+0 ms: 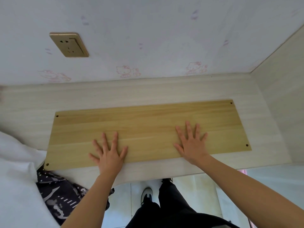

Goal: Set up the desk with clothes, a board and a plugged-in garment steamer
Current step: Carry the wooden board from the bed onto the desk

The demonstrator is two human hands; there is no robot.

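Both hands: left hand, right hand — fingers spread flat on the board
Board: lying on the desk
Clothes: desk's left

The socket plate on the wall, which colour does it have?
The socket plate is a brassy gold; the head view shows it best.

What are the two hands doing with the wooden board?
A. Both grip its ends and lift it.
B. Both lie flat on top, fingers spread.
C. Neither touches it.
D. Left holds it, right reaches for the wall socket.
B: the left hand and right hand rest palm-down, fingers spread, on the board, which lies flat on the desk.
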